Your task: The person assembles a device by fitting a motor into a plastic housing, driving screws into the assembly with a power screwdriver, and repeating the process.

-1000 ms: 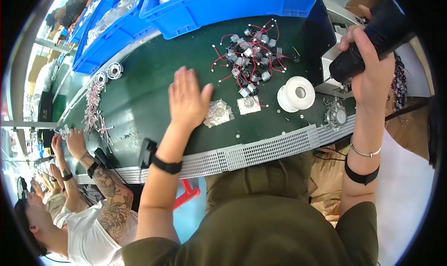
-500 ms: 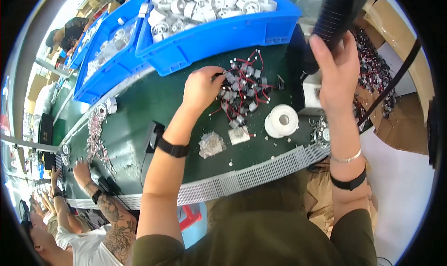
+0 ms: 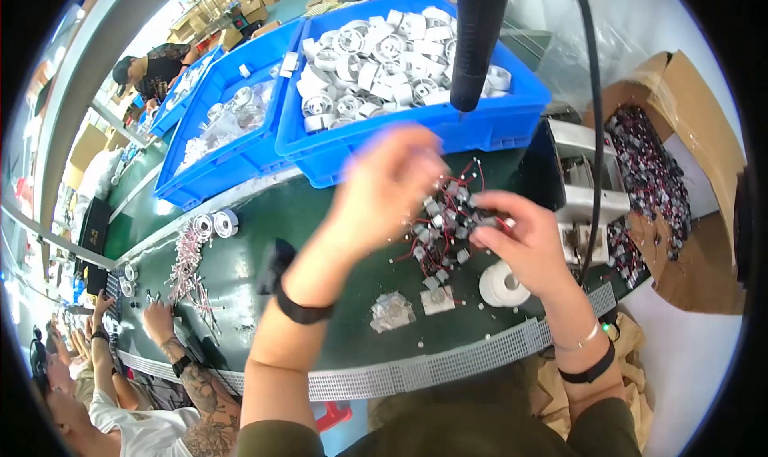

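Note:
My left hand is smeared by motion above the left side of a pile of small grey motors with red and black wires; what its fingers hold, if anything, is unclear. At the pile's right edge, my right hand curls its thumb and fingers around a small motor with red wire, partly hidden by the fingers. Above the hands hangs a black electric screwdriver, tip down, untouched. A white spool stands just below my right hand. Two small clear plastic-like packets lie nearer me.
Blue bins stand at the back, one heaped with white round parts. Left lie bundled wires and a black stand. A metal fixture and a carton of motors are right. A co-worker's tattooed arm reaches in at left.
My right hand has let go of the screwdriver and come down left to the pile. My left hand has lifted away from the pile's left edge. The view has shifted.

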The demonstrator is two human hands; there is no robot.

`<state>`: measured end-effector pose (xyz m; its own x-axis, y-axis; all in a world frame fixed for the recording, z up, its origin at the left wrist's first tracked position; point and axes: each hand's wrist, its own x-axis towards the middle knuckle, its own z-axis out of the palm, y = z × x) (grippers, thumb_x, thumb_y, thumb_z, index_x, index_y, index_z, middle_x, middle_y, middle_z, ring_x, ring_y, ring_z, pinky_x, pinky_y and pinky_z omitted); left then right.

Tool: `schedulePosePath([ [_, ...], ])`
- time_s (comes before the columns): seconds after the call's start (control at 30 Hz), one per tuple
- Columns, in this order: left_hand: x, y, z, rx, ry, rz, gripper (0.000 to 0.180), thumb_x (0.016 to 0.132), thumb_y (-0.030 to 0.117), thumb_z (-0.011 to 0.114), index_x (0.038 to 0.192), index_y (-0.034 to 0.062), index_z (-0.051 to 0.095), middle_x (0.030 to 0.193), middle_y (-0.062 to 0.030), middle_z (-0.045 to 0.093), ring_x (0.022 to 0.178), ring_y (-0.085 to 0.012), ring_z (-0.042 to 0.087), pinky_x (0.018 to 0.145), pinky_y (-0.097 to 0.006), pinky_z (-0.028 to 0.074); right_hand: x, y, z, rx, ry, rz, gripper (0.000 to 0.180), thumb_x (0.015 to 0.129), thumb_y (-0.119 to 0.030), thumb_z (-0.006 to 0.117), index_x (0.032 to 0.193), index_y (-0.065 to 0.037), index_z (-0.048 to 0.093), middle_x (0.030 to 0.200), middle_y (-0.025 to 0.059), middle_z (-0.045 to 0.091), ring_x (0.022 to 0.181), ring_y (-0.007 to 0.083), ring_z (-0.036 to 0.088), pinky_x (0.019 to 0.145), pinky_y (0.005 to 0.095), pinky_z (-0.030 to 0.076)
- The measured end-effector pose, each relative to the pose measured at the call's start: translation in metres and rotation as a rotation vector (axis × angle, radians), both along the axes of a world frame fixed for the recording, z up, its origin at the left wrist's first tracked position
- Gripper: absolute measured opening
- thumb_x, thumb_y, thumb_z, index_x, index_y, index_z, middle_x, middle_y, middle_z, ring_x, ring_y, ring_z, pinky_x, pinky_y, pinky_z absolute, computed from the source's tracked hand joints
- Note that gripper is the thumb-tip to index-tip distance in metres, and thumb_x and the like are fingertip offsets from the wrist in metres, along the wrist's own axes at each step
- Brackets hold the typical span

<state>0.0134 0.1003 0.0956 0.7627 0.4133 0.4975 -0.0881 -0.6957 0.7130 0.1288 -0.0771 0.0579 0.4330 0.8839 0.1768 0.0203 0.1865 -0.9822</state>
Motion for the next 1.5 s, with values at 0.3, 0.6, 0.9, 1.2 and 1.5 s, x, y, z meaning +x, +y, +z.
schedulePosePath([
  [0.3, 0.045, 0.224, 0.014, 0.818, 0.889, 0.694, 0.059, 0.069, 0.045, 0.068, 0.113, 0.0083, 0.059, 0.113, -0.0183, 0.060, 0.105, -0.0348, 0.056, 0.091, -0.045, 0.044, -0.015, -0.011, 0.011, -0.080, -0.123, -0.069, 0.024, 0.074, 0.005, 0.070, 0.096, 0.002, 0.061, 0.096, 0.0083, 0.059, 0.077, 0.0121, 0.059, 0.065, 0.0218, 0.049],
  [0.6, -0.004, 0.090, 0.028, 0.012, 0.299, 0.013, 0.051, 0.073, 0.011, 0.072, 0.119, -0.0011, 0.053, 0.107, -0.0070, 0.059, 0.101, -0.0156, 0.056, 0.089, -0.028, 0.044, 0.004, -0.060, 0.012, -0.048, 0.094, -0.054, 0.035, 0.074, 0.011, 0.064, 0.107, 0.003, 0.053, 0.103, 0.0108, 0.058, 0.085, 0.0148, 0.060, 0.074, 0.0276, 0.053],
  [0.9, 0.010, -0.104, -0.080, 0.250, 0.095, -0.234, 0.059, 0.062, 0.019, 0.081, 0.113, 0.0026, 0.057, 0.109, -0.0130, 0.058, 0.100, -0.0288, 0.056, 0.088, -0.038, 0.045, 0.022, -0.075, 0.006, -0.038, -0.107, -0.182, 0.030, 0.078, 0.008, 0.063, 0.106, 0.004, 0.054, 0.097, 0.0069, 0.060, 0.084, 0.0113, 0.059, 0.074, 0.0237, 0.050],
  [1.2, 0.007, -0.115, -0.092, 0.243, 0.088, -0.218, 0.057, 0.061, 0.019, 0.078, 0.111, 0.0058, 0.054, 0.104, -0.0116, 0.059, 0.096, -0.0318, 0.055, 0.084, -0.041, 0.044, 0.015, -0.088, -0.003, -0.323, -0.279, -0.040, 0.026, 0.075, 0.007, 0.064, 0.100, 0.002, 0.060, 0.100, 0.0056, 0.060, 0.083, 0.0126, 0.058, 0.076, 0.0254, 0.050],
  [1.5, 0.013, -0.098, -0.087, -0.033, 0.265, -0.417, 0.069, 0.063, 0.017, 0.078, 0.121, 0.0047, 0.044, 0.105, -0.0164, 0.058, 0.100, -0.0370, 0.054, 0.085, -0.042, 0.045, 0.019, -0.071, -0.007, -0.202, -1.064, 0.093, 0.025, 0.071, 0.002, 0.066, 0.095, -0.003, 0.061, 0.089, 0.0078, 0.058, 0.080, 0.0247, 0.058, 0.070, 0.0315, 0.049],
])
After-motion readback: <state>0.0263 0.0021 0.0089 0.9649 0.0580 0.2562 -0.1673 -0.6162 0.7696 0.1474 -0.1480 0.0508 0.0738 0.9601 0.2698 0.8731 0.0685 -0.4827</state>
